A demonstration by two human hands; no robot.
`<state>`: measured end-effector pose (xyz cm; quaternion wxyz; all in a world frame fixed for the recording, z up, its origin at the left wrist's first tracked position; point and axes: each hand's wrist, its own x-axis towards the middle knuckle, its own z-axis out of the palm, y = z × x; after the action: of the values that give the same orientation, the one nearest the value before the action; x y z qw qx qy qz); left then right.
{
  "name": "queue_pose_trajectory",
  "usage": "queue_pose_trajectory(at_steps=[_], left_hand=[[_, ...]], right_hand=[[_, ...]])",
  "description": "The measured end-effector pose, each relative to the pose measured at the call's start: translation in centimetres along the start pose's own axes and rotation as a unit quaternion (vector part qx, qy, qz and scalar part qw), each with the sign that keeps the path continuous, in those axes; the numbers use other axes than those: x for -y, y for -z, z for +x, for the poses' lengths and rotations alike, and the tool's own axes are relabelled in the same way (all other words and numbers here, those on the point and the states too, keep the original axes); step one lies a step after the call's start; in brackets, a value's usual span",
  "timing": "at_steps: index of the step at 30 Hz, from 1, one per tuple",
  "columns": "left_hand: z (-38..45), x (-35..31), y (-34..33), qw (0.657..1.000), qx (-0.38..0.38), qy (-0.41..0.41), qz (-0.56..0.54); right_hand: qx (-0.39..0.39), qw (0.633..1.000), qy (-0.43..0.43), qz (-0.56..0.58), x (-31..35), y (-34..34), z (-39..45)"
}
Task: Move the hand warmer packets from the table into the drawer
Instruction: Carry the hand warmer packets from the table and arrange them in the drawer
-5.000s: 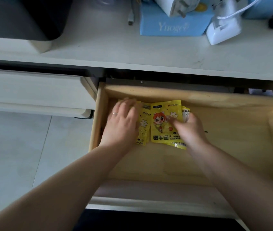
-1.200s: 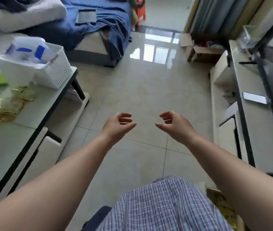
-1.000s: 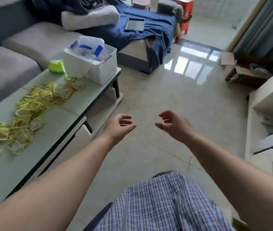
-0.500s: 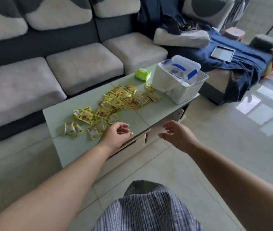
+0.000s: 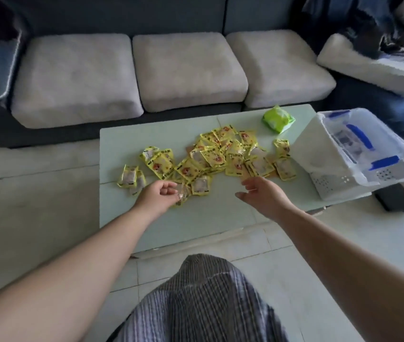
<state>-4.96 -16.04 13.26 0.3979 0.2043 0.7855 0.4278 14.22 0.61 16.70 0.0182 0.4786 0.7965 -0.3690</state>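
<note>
A grey sofa (image 5: 126, 70) with three seat cushions runs behind a low pale-green surface (image 5: 203, 218) standing on a tiled floor. The hand warmer packets (image 5: 210, 156) lie scattered across the middle of the surface, thickest toward its far right, thinning to a few strays near the left edge; they overlap too much for an exact count, but there look to be some two or three dozen. A single green pack (image 5: 278, 118) sits near the far edge, and one white basket (image 5: 329, 183) holding a clear lidded box (image 5: 358, 137) fills the right end.

The left hand (image 5: 157, 197) has its fingers (image 5: 171, 192) loosely curled over the nearest packet, at most touching it, nothing yet gripped. The right hand (image 5: 262, 196) hovers just short of the pile, fingers relaxed and empty.

These sachets look light, flat and crinkly, probably slick-faced; pinching a sealed edge or sweeping several into a stack should work best. The drawer is out of view.
</note>
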Motion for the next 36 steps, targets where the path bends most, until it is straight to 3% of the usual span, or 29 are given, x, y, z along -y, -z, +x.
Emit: queue_pose_trajectory(at_steps=[10, 25, 29, 36], left_hand=[[7.8, 2.7, 3.0, 0.987, -0.074, 0.117, -0.076], [21.8, 14.0, 0.1, 0.961, -0.115, 0.252, 0.005], [24.5, 17.5, -2.0, 0.95, -0.164, 0.263, 0.047], [24.7, 20.5, -5.1, 0.942, -0.206, 0.246, 0.092]], right_hand=[[0.124, 0.992, -0.008, -0.032, 4.4, -4.6, 11.3], [0.159, 0.978, -0.133, 0.03, 1.6, -20.2, 22.5], [0.148, 0.976, -0.152, 0.043, 0.3, -24.6, 24.7], [0.061, 0.981, -0.177, 0.049, -1.6, -29.4, 25.7]])
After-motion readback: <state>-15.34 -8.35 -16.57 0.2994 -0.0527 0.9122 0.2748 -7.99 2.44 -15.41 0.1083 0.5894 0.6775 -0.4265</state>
